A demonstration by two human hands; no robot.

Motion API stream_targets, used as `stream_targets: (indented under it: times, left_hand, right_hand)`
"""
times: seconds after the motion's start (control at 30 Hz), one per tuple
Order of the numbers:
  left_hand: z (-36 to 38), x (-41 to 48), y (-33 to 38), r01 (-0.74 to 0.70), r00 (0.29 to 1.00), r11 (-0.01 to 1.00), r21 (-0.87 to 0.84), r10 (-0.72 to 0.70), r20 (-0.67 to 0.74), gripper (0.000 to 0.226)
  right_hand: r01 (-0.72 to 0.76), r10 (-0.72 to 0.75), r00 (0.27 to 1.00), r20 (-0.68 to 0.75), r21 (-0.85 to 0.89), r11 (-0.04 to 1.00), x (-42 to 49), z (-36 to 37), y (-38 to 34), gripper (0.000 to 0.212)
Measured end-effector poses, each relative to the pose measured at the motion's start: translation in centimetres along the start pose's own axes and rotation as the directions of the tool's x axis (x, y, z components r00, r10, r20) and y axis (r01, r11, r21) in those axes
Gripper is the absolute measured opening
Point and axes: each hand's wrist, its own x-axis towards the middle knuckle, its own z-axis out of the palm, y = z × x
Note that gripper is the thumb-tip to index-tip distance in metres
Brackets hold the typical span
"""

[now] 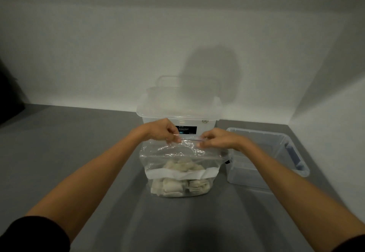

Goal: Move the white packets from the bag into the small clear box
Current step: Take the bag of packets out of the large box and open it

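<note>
Fingers point(176, 139) of the left hand point(162, 132) and the right hand point(216, 140) are pinching the top edge of the bag, thumb against fingertips on each side, with a short stretch of the rim pulled taut between them. Whether the mouth is already parted is not clear.

Everything is sitting on the flat grey counter point(79, 143). A large clear lidded storage box point(177, 107) is standing at the middle of the back edge, against the wall. The small clear box point(248, 174), lidless, is lying along the right edge, just beside the bag. The soft clear plastic bag point(177, 153), with a white band across its front, is standing in the middle of the counter, just in front of the large box. The small white packets point(173, 187) are lying heaped in its bottom half, none yet in the small box.

The film is looking thin, limp and slippery, so it is probably going to sag once released; one hand holding the rim should be helping. The packets seem light, soft and squashy, easy to take several at a time by reaching down through the mouth.
</note>
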Motion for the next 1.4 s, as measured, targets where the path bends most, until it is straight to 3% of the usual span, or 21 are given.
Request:
stream_targets:
  times: [0.2, 0.43, 0.6, 0.77, 0.9, 1.03, 1.1, 1.27, 1.4]
  left_hand:
    - [-4.1, -1.6, 2.7, -0.086, 0.975, 0.966, 0.242, 0.132, -0.178, 0.010]
    - [-4.9, -2.4, 1.5, -0.062, 0.979, 0.976, 0.209, 0.100, -0.177, 0.011]
    - [-4.0, -1.6, 0.4, -0.067, 0.975, 0.993, 0.100, 0.087, -0.206, 0.011]
    - [-4.2, -1.1, 0.0, -0.095, 0.986, 0.994, 0.048, 0.101, -0.136, 0.010]
    - [-4.3, -1.2, -0.1, -0.142, 0.983, 0.989, 0.041, 0.146, -0.111, 0.007]
    - [-4.8, -1.8, -0.5, -0.141, 0.986, 0.990, -0.001, 0.141, -0.090, 0.013]
    - [-4.9, -1.8, -0.7, -0.138, 0.984, 0.990, 0.011, 0.138, -0.110, 0.012]
    - [-4.3, -1.6, -0.6, -0.118, 0.987, 0.990, -0.071, 0.110, -0.117, 0.015]
    - [-4.2, -1.8, -0.8, -0.009, 1.000, 0.984, -0.179, 0.005, -0.022, 0.009]
  right_hand:
    - [0.179, -0.162, 0.925, -0.345, 0.019, 0.984, -1.2, -2.9, -2.6, 0.011]
    - [0.150, -0.154, 0.924, -0.351, -0.039, 0.988, -1.7, -3.2, -3.7, 0.007]
    - [0.015, -0.141, 0.894, -0.425, -0.286, 0.958, -1.0, -2.2, -4.6, 0.011]
    - [0.087, -0.247, 0.855, -0.456, -0.343, 0.935, -0.6, -0.3, -7.4, 0.023]
    - [0.106, -0.246, 0.847, -0.471, -0.303, 0.947, 0.6, 1.2, -8.7, 0.014]
    - [0.130, -0.181, 0.855, -0.485, -0.138, 0.982, 1.3, 1.2, -9.0, 0.006]
    - [0.125, -0.184, 0.857, -0.482, -0.152, 0.980, 1.4, 1.3, -9.6, 0.005]
    - [0.017, -0.392, 0.738, -0.549, -0.565, 0.825, 1.2, 3.7, -10.0, 0.019]
    - [0.095, -0.408, 0.709, -0.576, -0.495, 0.864, 1.4, 5.1, -9.4, 0.010]
